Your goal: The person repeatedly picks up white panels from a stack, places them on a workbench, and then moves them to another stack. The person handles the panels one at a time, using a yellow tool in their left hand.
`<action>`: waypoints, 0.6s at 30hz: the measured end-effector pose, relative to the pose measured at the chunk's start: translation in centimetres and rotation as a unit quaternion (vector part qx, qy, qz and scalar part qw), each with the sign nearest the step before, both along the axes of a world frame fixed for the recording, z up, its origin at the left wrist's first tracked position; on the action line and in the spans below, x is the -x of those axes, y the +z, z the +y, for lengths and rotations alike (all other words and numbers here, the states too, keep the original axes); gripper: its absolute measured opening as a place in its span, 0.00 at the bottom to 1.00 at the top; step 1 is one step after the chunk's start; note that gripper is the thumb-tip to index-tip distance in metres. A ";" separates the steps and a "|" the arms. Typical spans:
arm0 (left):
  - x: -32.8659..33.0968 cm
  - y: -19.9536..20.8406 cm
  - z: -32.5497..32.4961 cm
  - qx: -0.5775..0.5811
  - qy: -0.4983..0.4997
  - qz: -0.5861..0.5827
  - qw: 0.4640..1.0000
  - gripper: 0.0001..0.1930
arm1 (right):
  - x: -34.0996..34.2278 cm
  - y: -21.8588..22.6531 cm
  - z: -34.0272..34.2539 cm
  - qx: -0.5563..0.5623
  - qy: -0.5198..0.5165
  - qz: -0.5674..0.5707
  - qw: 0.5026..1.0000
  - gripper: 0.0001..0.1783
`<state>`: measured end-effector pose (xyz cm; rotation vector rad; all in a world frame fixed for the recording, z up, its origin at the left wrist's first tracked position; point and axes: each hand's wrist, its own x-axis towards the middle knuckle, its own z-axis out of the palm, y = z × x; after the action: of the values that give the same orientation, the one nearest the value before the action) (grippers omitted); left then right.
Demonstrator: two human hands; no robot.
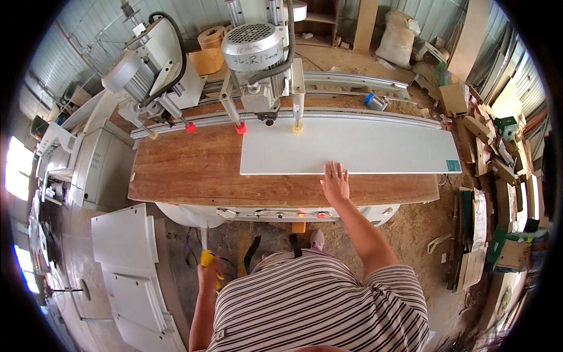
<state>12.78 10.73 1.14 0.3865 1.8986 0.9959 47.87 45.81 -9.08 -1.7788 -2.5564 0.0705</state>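
A long white panel (pixel 375 146) lies on the brown wooden worktable (pixel 182 164), its back edge along the metal fence rail. My right hand (pixel 336 185) rests on the panel's front edge with its fingers stretched out over the top. Down at the left, below the table's front, my left hand (pixel 208 270) is closed round a yellow air blow gun (pixel 207 258), whose pale nozzle points toward the table. A drilling machine head (pixel 258 53) with a silver motor stands over the panel's left end. One yellow-tipped clamp rod (pixel 298 126) comes down at the panel's back edge.
A second, tilted drill motor (pixel 132 76) stands at the far left. White panels (pixel 126 240) are stacked at the lower left. Board scraps and boxes (pixel 504 152) crowd the right side. A blue-capped container (pixel 375 101) is behind the rail. Sawdust covers the floor (pixel 416 234).
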 end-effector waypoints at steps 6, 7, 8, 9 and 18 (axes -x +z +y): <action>-2.5 -2.0 3.6 0.076 0.016 -0.018 0.997 0.12 | -2.4 -0.1 -0.4 -0.019 -0.012 0.151 0.988 0.29; -2.8 -2.7 4.7 0.072 0.007 -0.012 0.997 0.12 | -2.8 -0.1 -0.3 -0.030 -0.021 0.168 0.985 0.28; -2.7 -3.2 6.3 0.049 0.020 -0.018 0.998 0.12 | -3.6 -0.3 -0.2 -0.042 -0.033 0.185 0.981 0.28; -2.3 -3.6 8.2 0.027 0.036 -0.023 0.999 0.13 | -4.4 -0.4 -0.1 -0.053 -0.044 0.201 0.977 0.28; 2.3 -11.5 25.9 -0.099 0.070 -0.109 0.987 0.13 | -12.3 -1.2 1.2 -0.077 -0.101 0.171 0.977 0.29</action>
<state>10.49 36.63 -10.35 0.2488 1.6522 1.2742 60.18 47.06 -10.29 -1.7775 -2.0796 0.1534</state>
